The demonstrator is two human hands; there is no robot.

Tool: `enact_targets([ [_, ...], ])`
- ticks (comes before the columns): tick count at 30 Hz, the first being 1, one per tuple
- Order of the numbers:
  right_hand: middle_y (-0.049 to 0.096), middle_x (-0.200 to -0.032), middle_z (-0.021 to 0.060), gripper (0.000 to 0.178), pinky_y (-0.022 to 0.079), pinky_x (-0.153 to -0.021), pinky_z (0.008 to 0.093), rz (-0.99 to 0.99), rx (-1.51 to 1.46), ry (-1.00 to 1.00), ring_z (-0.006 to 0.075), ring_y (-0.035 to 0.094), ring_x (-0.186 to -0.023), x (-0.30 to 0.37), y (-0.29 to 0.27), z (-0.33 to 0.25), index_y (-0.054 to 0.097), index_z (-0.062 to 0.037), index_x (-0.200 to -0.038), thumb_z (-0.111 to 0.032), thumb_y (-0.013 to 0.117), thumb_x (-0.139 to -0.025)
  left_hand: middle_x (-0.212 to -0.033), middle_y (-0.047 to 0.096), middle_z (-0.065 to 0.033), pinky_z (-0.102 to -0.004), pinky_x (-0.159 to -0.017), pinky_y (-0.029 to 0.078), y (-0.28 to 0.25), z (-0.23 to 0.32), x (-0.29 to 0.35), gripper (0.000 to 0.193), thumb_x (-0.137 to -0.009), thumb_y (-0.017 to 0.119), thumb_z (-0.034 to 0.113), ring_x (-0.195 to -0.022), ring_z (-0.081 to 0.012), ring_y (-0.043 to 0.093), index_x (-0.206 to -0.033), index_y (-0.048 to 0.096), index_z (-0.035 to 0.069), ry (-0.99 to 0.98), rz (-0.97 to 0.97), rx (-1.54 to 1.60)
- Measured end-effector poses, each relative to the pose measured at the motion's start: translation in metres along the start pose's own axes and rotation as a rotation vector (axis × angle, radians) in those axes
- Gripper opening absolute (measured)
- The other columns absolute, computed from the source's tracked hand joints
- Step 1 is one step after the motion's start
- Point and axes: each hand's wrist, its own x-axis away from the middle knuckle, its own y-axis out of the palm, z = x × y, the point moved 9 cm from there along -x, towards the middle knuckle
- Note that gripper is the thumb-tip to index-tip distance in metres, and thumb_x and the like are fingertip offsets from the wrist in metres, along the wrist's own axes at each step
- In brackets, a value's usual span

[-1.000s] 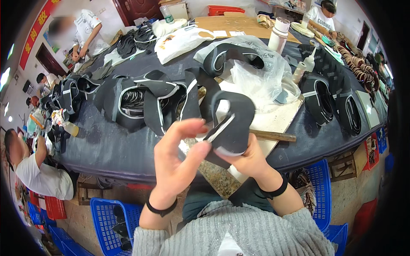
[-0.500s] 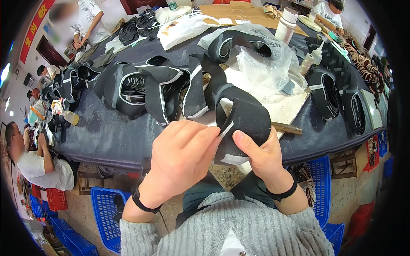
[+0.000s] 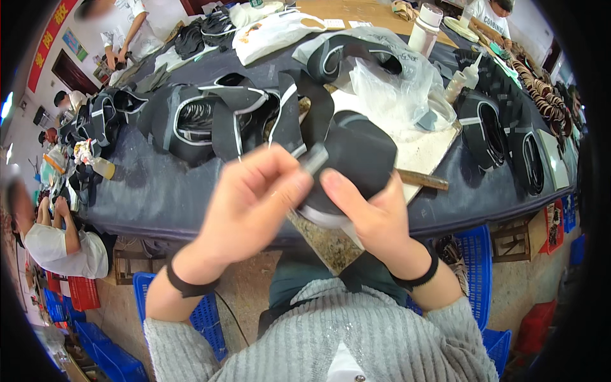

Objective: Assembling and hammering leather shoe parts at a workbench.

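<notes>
My right hand [image 3: 375, 216] grips a curved black piece [image 3: 363, 149], which looks like a shoe upper, with its thumb on the near face. A pale edge shows along its lower side. Just left of it, my left hand [image 3: 245, 204] is closed in a pinch. A short, pale grey strip [image 3: 315, 158] sticks out from its fingertips, blurred by motion; whether it still touches the black piece I cannot tell. Beneath both hands a speckled stone slab [image 3: 328, 245] juts past the table's near edge.
Several black pieces with white edging [image 3: 191, 124] lie across the dark table [image 3: 159, 204]. A white board [image 3: 423, 153] bears clear plastic bags; a wooden handle [image 3: 423, 179] lies by it. Squeeze bottles [image 3: 470, 75] stand at right. Blue baskets [image 3: 474, 280] flank me; other people work around.
My left hand has pulled away leftward from the black piece, and the pale strip now shows at its fingertips. My right hand has turned the piece, shifting it slightly left.
</notes>
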Motion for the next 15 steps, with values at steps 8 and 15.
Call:
enact_targets([
  [8, 0.055, -0.066, 0.0061, 0.027, 0.045, -0.057, 0.026, -0.367, -0.001, -0.493, 0.0146, 0.052, -0.058, -0.029, 0.061, -0.082, 0.06, 0.0053, -0.087, -0.022, 0.062, -0.089, -0.112, 0.06, -0.0128, -0.0285, -0.096, 0.044, -0.117, 0.126, 0.075, 0.029, -0.093, 0.051, 0.012, -0.105, -0.0188, 0.06, -0.116, 0.054, -0.004, 0.124, 0.235, -0.336],
  [15, 0.063, -0.081, 0.0075, 0.032, 0.046, -0.069, 0.0274, -0.718, -0.018, 0.238, 0.0123, 0.058, -0.076, 0.055, 0.096, 0.032, 0.06, 0.0001, -0.091, -0.025, 0.074, -0.078, -0.076, 0.062, -0.0026, -0.0188, -0.057, 0.041, -0.014, 0.013, 0.079, 0.009, -0.087, 0.061, 0.007, -0.068, -0.005, 0.057, -0.089, 0.059, -0.002, -0.269, -0.214, -0.397],
])
